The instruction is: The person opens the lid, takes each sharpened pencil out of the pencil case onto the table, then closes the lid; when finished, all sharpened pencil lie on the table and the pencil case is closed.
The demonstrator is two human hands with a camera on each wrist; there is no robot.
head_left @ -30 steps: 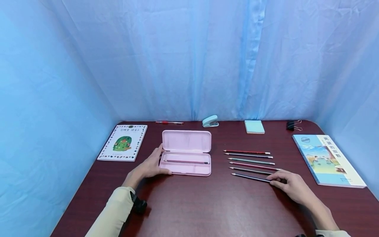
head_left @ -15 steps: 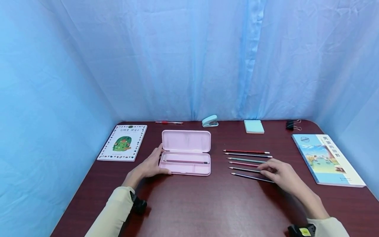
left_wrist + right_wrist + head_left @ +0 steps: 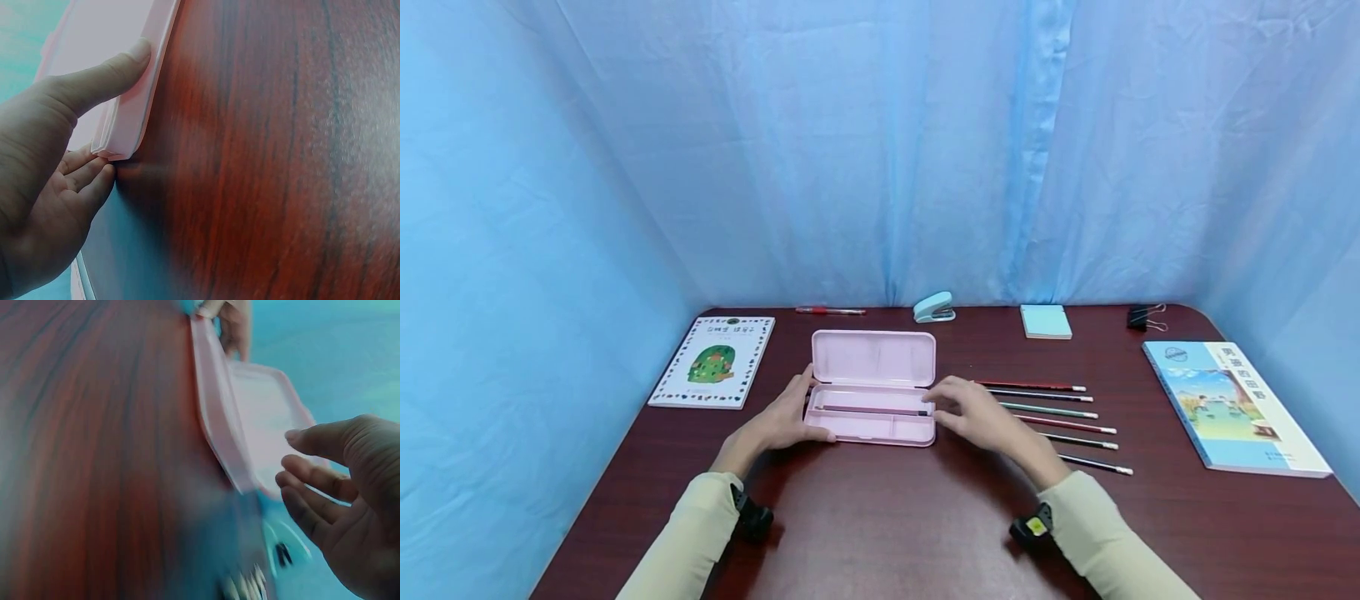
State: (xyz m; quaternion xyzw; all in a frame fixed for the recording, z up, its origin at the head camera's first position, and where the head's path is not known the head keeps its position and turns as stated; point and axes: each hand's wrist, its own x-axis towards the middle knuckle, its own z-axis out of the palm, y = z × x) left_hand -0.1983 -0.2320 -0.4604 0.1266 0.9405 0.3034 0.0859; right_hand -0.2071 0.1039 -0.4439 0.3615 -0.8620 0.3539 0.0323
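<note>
An open pink pencil case [image 3: 874, 357] lies with its lid tipped back, one pencil [image 3: 871, 409] along its longer compartment. At the case's left end is my left hand [image 3: 778, 418]; the left wrist view shows its thumb on the front edge and fingers round the corner. My right hand [image 3: 977, 414] hovers by the right end of the case, fingertips over the rim. Nothing shows between its loosely bent fingers and thumb in the right wrist view. Several pencils [image 3: 1078, 439] lie in a row under and beyond my right forearm, their tips partly hidden by it.
A picture book [image 3: 711, 362] lies at the left and a thicker book [image 3: 1232, 408] at the right. Along the back edge are a red pen [image 3: 830, 311], a mint stapler [image 3: 934, 307], a sticky-note pad [image 3: 1046, 322] and a black binder clip [image 3: 1138, 317]. Blue curtains surround the table.
My right hand has moved left from the row of pencils to the right end of the pencil case. The left hand, the case and the pencils stay where they were.
</note>
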